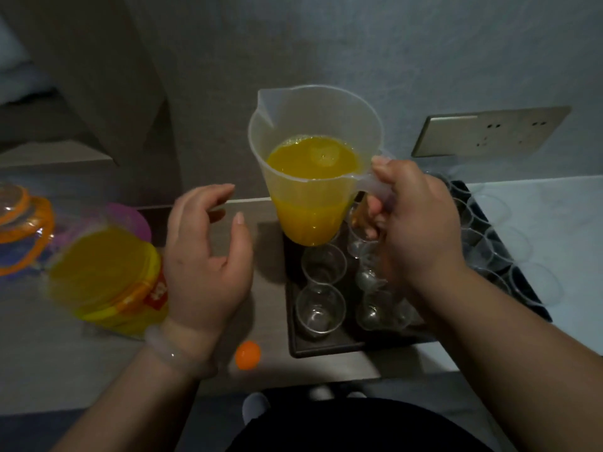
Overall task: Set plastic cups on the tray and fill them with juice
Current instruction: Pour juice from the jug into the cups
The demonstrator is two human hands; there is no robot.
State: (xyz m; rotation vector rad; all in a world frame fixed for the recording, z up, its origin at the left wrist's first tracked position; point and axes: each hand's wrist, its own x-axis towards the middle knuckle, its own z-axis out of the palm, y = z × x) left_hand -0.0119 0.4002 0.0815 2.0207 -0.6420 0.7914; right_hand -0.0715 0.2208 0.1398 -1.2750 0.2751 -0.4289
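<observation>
One translucent pitcher (313, 164), about half full of orange juice, hangs upright over the back left corner of the single dark tray (326, 349); the clear plastic cups (321, 305) stand empty on the tray in rows; five show plainly in the two left rows, while those to the right are blurred and partly behind the arm, so the total cannot be told; the right hand (421, 223) is wrapped around the pitcher's handle, thumb on top; the left hand (208, 256), with one pale bracelet (169, 350) at the wrist, hovers with fingers loosely spread and holds nothing; one yellow juice container (107, 278) sits blurred to its left; one orange cap (248, 354) lies near the counter's front edge, just left of the tray's front corner; a strip of bare counter runs between the left hand and the tray's left rim
</observation>
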